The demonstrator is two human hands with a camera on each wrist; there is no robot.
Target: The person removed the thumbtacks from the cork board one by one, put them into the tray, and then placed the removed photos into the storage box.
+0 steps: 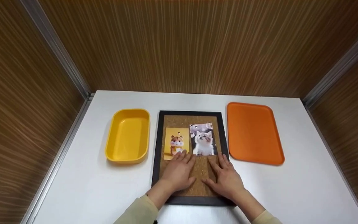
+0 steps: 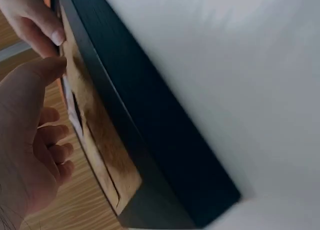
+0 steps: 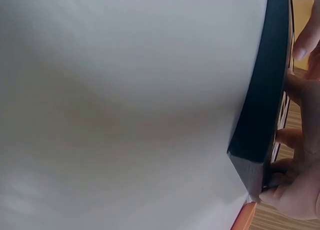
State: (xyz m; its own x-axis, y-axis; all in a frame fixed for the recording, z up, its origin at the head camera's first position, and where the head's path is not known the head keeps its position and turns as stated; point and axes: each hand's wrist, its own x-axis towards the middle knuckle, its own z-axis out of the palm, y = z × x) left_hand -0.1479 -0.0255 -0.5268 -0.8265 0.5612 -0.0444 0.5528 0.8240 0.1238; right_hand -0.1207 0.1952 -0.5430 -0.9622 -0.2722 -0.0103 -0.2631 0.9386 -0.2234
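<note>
A black-framed cork board lies on the white table, its frame edge close up in both wrist views. On the cork are a hamster picture with a yellow background at left and a kitten photo at right, slightly tilted. Each bears a small white spot near its top. My left hand rests on the board with fingers extended, fingertips at the hamster picture's lower edge. Flat on the board's right side lies my right hand, fingers spread, fingertips just below the kitten photo and by the frame.
To the board's left stands a yellow tub with raised walls. An orange tray lies right of the board, near its upper right corner. Wood-grain panels enclose the white table at the back and sides.
</note>
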